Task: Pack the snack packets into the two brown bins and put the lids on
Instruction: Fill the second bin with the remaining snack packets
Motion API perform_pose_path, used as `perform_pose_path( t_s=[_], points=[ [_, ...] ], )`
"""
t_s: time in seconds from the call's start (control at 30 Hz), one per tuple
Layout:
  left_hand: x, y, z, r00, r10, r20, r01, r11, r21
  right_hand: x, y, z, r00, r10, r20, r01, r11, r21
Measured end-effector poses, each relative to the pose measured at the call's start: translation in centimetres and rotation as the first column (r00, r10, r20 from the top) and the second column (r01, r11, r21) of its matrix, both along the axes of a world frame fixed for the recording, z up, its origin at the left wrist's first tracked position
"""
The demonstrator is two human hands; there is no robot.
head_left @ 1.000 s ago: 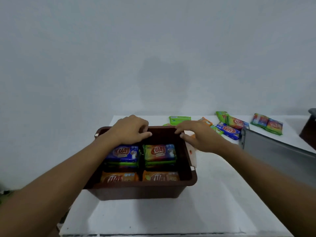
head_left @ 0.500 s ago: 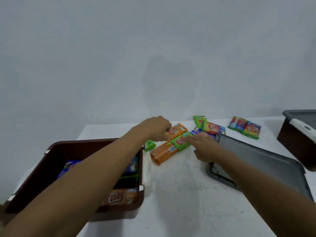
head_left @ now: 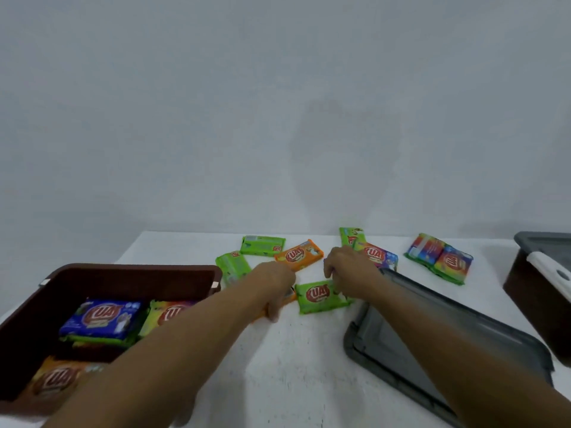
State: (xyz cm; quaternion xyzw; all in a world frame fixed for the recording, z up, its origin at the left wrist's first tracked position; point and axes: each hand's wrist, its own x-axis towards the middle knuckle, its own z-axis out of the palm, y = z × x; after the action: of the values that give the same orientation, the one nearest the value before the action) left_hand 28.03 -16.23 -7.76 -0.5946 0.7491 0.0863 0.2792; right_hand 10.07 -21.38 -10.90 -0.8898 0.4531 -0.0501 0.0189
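Note:
An open brown bin (head_left: pixel 133 268) stands at the left with a blue packet (head_left: pixel 102 316), a yellow-red one (head_left: pixel 168 313) and an orange one (head_left: pixel 55 379) inside. My left hand (head_left: pixel 275 288) curls over an orange packet (head_left: pixel 292 296) on the table, which it mostly hides. My right hand (head_left: pixel 349 270) grips the right edge of a green packet (head_left: pixel 319 296) lying beside it. A grey lid (head_left: pixel 432 344) lies flat under my right forearm. The second brown bin (head_left: pixel 534 298) stands at the far right with a grey lid on it.
Loose packets lie toward the back of the white table: two green ones (head_left: pixel 262 245) (head_left: pixel 233 267), an orange one (head_left: pixel 298 256), a multicoloured one (head_left: pixel 377 256) and a pair (head_left: pixel 438 257) further right. A white latch (head_left: pixel 550 273) shows on the right bin.
Both hands left the bin's far rim and reached right to the loose packets. They have closed on an orange and a green packet, which now lie nearer to me.

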Motion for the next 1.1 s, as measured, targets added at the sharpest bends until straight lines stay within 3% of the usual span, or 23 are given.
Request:
perform_pose_path(
  t_s=[0.17,0.3,0.4,0.5,0.57,0.73,0.87,0.93,1.1],
  points=[
    [1.7,-1.2,1.5,0.971,0.123,-0.207,-0.12,0.992,0.027,1.6,-2.8,0.9,0.998,-0.011,0.063,0.005,0.997,0.082],
    [3.5,-1.5,4.3,0.887,0.198,-0.416,-0.258,0.962,-0.091,4.2,-3.6,-0.1,0.995,0.07,-0.074,-0.059,0.988,0.145],
    [5.5,-1.3,6.1,0.774,0.242,-0.585,-0.356,0.931,-0.085,5.8,-3.2,-1.0,0.989,0.066,-0.134,-0.025,0.959,0.284],
    [6.9,-0.5,7.6,0.661,0.253,-0.707,-0.463,0.879,-0.118,7.0,-3.0,-1.7,0.978,-0.009,-0.21,0.051,0.979,0.197],
    [7.8,0.1,8.3,0.627,0.229,-0.745,-0.48,0.867,-0.137,7.5,-3.1,-1.8,0.971,-0.045,-0.235,0.083,0.984,0.156],
    [10.8,2.5,9.8,0.564,0.214,-0.798,-0.457,0.885,-0.085,7.8,-3.8,-1.8,0.986,-0.047,-0.162,0.086,0.965,0.247],
    [14.1,4.1,9.5,0.563,0.191,-0.804,-0.461,0.88,-0.113,7.8,-3.3,-0.7,0.959,-0.039,-0.281,0.056,0.997,0.052],
    [15.4,4.9,9.4,0.587,0.186,-0.788,-0.45,0.884,-0.127,7.9,-2.9,-0.1,0.974,-0.066,-0.216,0.071,0.997,0.017],
    [18.8,7.7,9.8,0.619,0.203,-0.758,-0.384,0.921,-0.067,9.6,0.2,3.9,0.985,-0.164,0.056,0.149,0.967,0.209]
  ],
)
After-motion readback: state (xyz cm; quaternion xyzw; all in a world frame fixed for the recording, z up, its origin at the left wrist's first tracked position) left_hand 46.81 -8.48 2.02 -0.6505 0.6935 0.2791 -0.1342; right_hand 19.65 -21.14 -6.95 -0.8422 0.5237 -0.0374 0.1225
